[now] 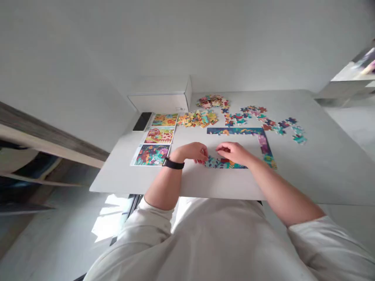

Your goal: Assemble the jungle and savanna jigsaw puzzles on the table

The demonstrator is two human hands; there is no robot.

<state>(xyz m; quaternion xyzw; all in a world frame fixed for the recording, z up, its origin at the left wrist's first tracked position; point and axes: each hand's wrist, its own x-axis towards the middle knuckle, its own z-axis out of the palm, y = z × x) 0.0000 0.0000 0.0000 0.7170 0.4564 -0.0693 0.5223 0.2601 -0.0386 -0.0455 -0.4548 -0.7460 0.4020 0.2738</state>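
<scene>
Near frame centre, the left hand (190, 152) and right hand (233, 153) sit close but apart, fingertips apparently on the puzzle border (225, 163) on the surface (331, 175); any grip is too small to tell.

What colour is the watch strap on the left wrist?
The watch strap is black, shown best in the head view.

A home interior: jigsaw puzzle pieces (199, 118) on a white table (336, 171) beside a wooden shelf (43, 136).
</scene>
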